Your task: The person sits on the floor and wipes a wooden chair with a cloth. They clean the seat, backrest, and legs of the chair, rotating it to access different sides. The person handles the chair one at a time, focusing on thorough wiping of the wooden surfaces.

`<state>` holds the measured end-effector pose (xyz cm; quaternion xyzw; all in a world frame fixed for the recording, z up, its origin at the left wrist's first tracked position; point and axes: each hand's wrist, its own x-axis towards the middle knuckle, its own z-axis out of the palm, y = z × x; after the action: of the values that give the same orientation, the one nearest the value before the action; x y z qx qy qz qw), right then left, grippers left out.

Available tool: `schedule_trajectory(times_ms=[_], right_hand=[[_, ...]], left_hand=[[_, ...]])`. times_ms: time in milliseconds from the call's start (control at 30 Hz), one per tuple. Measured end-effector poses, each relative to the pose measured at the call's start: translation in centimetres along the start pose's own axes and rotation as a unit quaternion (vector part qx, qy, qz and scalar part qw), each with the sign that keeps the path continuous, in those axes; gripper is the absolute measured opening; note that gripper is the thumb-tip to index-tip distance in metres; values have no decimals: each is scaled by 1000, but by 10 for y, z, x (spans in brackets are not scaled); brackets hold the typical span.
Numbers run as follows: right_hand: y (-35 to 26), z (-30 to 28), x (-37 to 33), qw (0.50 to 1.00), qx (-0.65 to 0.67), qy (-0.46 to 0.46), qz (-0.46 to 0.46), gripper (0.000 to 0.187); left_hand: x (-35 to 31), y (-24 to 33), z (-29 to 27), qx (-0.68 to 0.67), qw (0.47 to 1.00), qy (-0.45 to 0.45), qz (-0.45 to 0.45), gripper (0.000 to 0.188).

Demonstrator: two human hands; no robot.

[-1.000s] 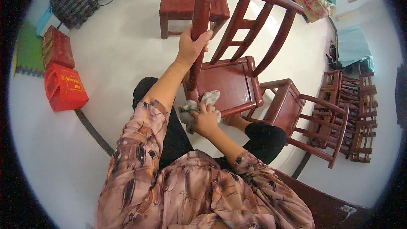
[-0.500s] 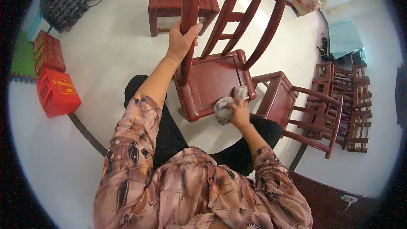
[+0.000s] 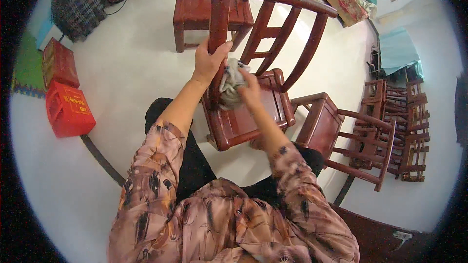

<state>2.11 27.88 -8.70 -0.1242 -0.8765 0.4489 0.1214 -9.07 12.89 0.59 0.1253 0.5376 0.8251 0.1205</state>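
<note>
Before me stands a glossy reddish-brown wooden chair [image 3: 258,117], with a curved top rail and slatted back. My left hand [image 3: 210,62] is wrapped round the chair's near-left back post, below the top rail. A crumpled grey-white cloth [image 3: 232,85] is in my right hand [image 3: 250,90]. That hand presses the cloth against the lower part of the same post, just above the seat's back left corner. The cloth hides part of the post and seat, and some right fingers are hidden behind it.
A similar chair [image 3: 214,14] stands behind, another [image 3: 319,122] at my right. Several stacked wooden chairs [image 3: 385,126] line the right wall. A red box-like bag [image 3: 70,109], a patterned red box [image 3: 59,63] and a plaid-covered object [image 3: 78,7] sit at left. A dark red surface [image 3: 375,234] lies at lower right.
My right hand has carried the cloth from the seat's front right edge up and left to the back post. My left hand keeps its hold. The view has shifted slightly.
</note>
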Motion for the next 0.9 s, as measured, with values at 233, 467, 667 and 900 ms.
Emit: schedule_trajectory(times_ms=[233, 467, 667, 900], right_hand=[[12, 48, -6, 934, -284, -211, -57, 33], [10, 34, -27, 894, -376, -243, 8, 30], [26, -9, -98, 857, -415, -303, -33, 32], [-38, -38, -123, 746, -439, -501, -6, 38]], left_hand=[[-1, -1, -4, -9, 1000, -13, 0, 24], [-1, -1, -1, -27, 1000, -13, -3, 25], [0, -2, -2, -9, 1000, -2, 22, 26], [-2, -1, -4, -33, 999, -20, 4, 27]])
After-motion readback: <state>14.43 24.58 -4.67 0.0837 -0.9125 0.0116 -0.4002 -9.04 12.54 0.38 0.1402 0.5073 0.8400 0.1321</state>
